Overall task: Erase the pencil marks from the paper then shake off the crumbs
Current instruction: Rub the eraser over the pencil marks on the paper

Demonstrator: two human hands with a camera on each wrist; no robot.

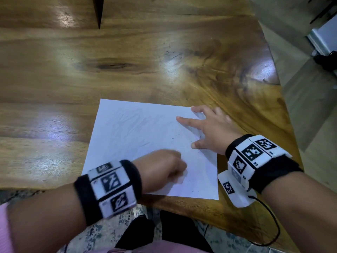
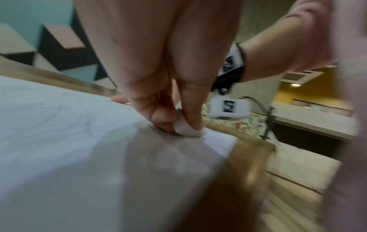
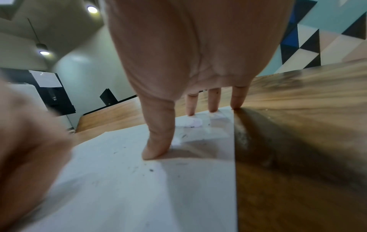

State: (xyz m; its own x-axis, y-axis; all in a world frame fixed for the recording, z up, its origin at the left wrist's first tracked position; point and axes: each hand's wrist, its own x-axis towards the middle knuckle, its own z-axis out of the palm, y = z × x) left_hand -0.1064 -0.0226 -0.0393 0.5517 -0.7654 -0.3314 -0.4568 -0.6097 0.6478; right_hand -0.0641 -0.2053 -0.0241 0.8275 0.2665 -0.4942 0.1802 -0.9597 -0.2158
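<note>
A white sheet of paper [image 1: 142,136] lies on the wooden table near its front edge, with faint grey pencil scribbles across its middle and dark crumbs toward its right side. My left hand [image 1: 164,168] is over the paper's lower part, blurred. In the left wrist view its thumb and fingers pinch a white eraser [image 2: 186,127] that touches the paper [image 2: 69,141]. My right hand [image 1: 209,126] lies spread with straight fingers on the paper's right edge. In the right wrist view its fingertips [image 3: 155,152] press on the sheet [image 3: 139,188] beside several dark crumbs.
The wooden table [image 1: 127,61] stretches far beyond the paper, with a dark wedge-shaped gap [image 1: 98,11] at the top. The table's right edge [image 1: 280,99] drops to a grey floor. A dark object [image 1: 326,61] lies on the floor at far right.
</note>
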